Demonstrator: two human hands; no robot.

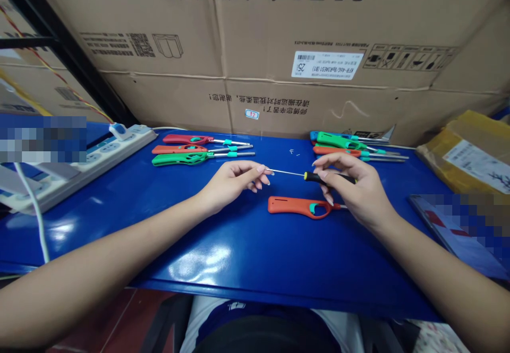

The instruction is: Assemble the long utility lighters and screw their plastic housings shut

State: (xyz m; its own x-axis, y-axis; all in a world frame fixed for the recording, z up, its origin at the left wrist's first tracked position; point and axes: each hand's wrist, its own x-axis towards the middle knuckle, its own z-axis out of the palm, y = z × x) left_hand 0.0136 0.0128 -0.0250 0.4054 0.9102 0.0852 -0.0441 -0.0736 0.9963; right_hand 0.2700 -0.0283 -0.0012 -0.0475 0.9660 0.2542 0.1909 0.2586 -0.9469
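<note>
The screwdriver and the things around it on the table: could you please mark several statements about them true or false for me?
1. The right hand holds the screwdriver by its handle. True.
2. The left hand lies flat on the table. False: its fingertips pinch the far end of the screwdriver's shaft.
3. The lighter nearest the person is green. False: it is orange.
4. In the left group lie a red lighter, an orange lighter and a green lighter. True.
5. The white power strip is right of the screwdriver. False: it is on the left.
6. The large lettering on the cardboard box appears upside down. True.
</note>
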